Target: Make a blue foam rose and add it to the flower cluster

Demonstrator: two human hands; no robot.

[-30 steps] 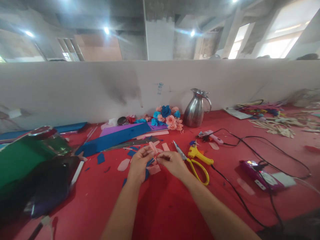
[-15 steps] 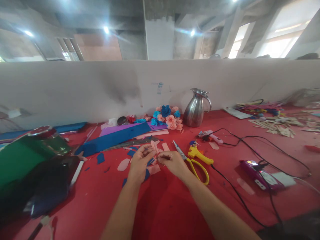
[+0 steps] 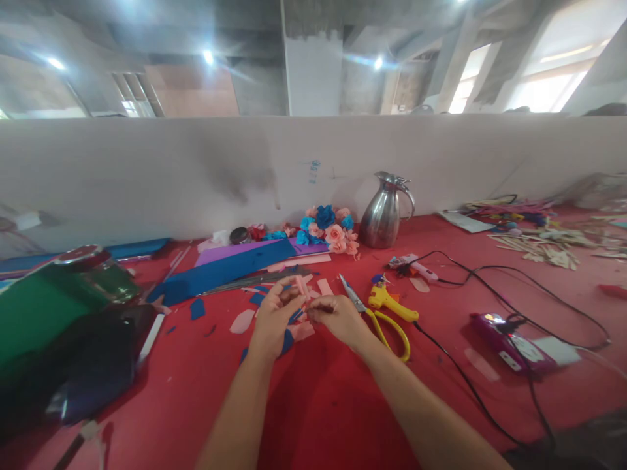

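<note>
Between the fingers of my left hand [image 3: 274, 320] is a small folded strip of pink crepe paper [image 3: 302, 287], standing up from the fingertips. My right hand [image 3: 340, 318] is closed in a pinch at the lower part of that paper, its fingertips almost touching the left ones. Beneath both hands lie pink and blue paper scraps [image 3: 301, 331]. Just right of my right hand rest scissors with yellow handles [image 3: 392, 336], and beside them a yellow glue gun [image 3: 392, 304]. Finished pink and blue paper flowers [image 3: 328, 228] stand behind the hands.
A steel jug [image 3: 382, 219] stands by the white partition [image 3: 196, 170]. Black cables run to a purple power strip [image 3: 509, 343] at right. Blue paper [image 3: 220, 271] lies behind the hands; a clear jar [image 3: 98, 277] is at left. Wooden sticks [image 3: 543, 245] are heaped far right.
Both hands stay in nearly the same place, with only a slight shift of the fingers on the pink paper. Nothing else has visibly moved.
</note>
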